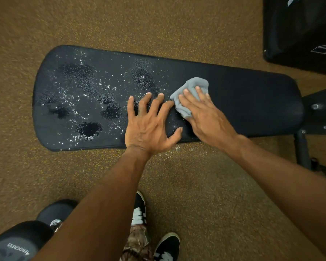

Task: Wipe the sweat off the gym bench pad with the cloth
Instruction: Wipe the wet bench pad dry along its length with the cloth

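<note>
A gym, prob. the free-weights area. Black vinyl bench pad (pixel 243 102), wet w/ sweat drops (pixel 87 129), sits on a steel frame (pixel 302 149) at its right end. Speckled rubber flooring (pixel 196 194) all round the pad. Dumbbell (pixel 17 240) marked "4PROGRESS" lies near-left of the pad. Black padded block (pixel 299 31) w/ cube graphic stands beyond the pad's far right corner.

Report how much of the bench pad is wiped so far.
Done: the right stretch of the bench pad looks dry. In hand: the right hand presses the grey cloth mid-pad, left hand braced flat alongside. Left: sweat droplets and wet patches cover the left half.
</note>
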A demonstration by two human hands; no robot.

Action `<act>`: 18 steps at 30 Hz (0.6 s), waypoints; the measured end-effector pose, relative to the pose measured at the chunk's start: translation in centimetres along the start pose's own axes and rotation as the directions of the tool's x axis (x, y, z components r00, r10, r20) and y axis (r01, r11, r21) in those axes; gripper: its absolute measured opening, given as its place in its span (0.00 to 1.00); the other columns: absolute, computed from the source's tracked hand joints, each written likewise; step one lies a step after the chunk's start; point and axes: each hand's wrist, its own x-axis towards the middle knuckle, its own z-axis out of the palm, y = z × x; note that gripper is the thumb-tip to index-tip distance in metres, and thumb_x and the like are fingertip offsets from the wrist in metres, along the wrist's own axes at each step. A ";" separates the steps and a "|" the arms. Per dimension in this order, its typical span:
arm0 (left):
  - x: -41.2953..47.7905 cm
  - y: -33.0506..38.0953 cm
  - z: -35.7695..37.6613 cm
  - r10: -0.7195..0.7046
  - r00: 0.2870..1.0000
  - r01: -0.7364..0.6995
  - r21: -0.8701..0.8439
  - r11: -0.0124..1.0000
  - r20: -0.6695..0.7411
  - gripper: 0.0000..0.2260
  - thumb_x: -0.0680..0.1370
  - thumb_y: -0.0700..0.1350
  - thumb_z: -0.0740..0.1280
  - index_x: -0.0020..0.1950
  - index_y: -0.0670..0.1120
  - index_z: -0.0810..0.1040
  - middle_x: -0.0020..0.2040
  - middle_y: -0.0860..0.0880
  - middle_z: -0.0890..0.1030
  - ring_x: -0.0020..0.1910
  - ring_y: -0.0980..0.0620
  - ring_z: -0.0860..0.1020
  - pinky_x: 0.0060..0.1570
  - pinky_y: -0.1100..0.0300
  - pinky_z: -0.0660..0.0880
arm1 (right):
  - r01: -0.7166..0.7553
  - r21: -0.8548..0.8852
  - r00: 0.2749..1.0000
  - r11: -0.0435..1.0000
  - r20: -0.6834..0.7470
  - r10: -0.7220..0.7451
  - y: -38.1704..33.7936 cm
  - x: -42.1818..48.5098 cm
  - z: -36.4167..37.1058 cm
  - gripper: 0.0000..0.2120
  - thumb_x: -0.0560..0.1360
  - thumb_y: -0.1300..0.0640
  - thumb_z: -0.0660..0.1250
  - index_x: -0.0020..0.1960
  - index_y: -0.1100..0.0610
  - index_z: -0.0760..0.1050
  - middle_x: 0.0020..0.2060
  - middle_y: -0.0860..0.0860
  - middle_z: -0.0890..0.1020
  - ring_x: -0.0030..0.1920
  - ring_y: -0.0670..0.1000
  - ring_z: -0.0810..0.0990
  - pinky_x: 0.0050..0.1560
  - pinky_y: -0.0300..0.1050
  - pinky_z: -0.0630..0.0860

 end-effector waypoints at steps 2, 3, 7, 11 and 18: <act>0.0 0.0 0.0 0.001 1.000 -0.001 -0.007 1.000 -0.005 0.34 0.74 0.71 0.58 0.74 0.53 0.69 0.75 0.47 0.71 0.75 0.39 0.65 0.74 0.31 0.54 | 0.025 -0.045 0.999 0.999 0.041 -0.023 1.5 -1.0 -0.5 0.27 0.82 0.50 0.50 0.79 0.54 0.54 0.79 0.50 0.55 0.79 0.53 0.45 0.78 0.53 0.45; 0.0 0.0 0.0 -0.001 1.000 0.001 -0.011 1.000 -0.011 0.34 0.74 0.71 0.58 0.73 0.53 0.70 0.75 0.47 0.71 0.75 0.39 0.65 0.74 0.31 0.54 | 0.018 -0.064 0.999 0.998 0.049 -0.014 2.2 -1.1 -0.8 0.26 0.82 0.49 0.49 0.79 0.53 0.54 0.79 0.49 0.55 0.79 0.52 0.45 0.78 0.53 0.45; -0.1 0.1 0.0 -0.002 1.000 0.001 -0.020 1.000 -0.019 0.35 0.73 0.71 0.59 0.72 0.52 0.70 0.75 0.47 0.71 0.75 0.39 0.65 0.74 0.31 0.54 | -0.061 -0.046 0.998 0.997 -0.008 0.061 1.4 0.5 -0.6 0.25 0.84 0.52 0.54 0.79 0.56 0.55 0.79 0.52 0.56 0.79 0.56 0.47 0.78 0.53 0.45; -0.1 0.0 -0.2 -0.007 1.000 0.007 -0.038 0.999 -0.009 0.36 0.71 0.70 0.60 0.72 0.51 0.70 0.74 0.48 0.72 0.75 0.40 0.65 0.75 0.32 0.54 | 0.022 0.003 1.000 1.000 -0.002 -0.022 -0.2 -0.8 0.5 0.25 0.83 0.55 0.56 0.78 0.57 0.58 0.78 0.53 0.58 0.79 0.57 0.48 0.78 0.56 0.47; -0.1 0.1 -0.3 -0.013 1.000 0.012 -0.039 0.999 -0.006 0.34 0.70 0.67 0.61 0.70 0.50 0.71 0.74 0.48 0.72 0.76 0.40 0.65 0.75 0.32 0.54 | -0.064 -0.040 0.998 0.997 0.008 0.065 2.2 -1.5 -0.7 0.25 0.83 0.51 0.52 0.79 0.55 0.55 0.79 0.51 0.56 0.79 0.54 0.46 0.78 0.52 0.44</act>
